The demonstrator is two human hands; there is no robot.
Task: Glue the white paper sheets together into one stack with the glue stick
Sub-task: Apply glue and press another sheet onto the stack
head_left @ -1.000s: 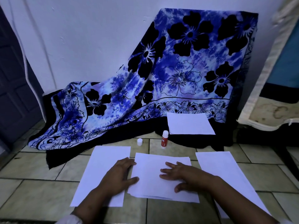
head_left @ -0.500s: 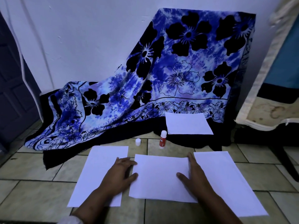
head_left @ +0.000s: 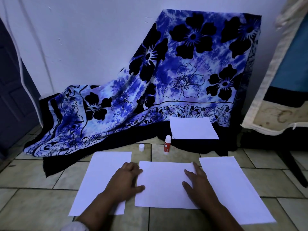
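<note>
White middle stack pressed flat by open left hand and right hand, gripping nothing; three sheets remain unglued.

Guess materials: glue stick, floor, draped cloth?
Glue stick: looks like smooth plastic, white top, red printed label. Floor: probably glazed ceramic tile, with grout lines and a slight sheen. Draped cloth: thin printed fabric, soft folds, blue floral pattern; fibre can't be told.
</note>
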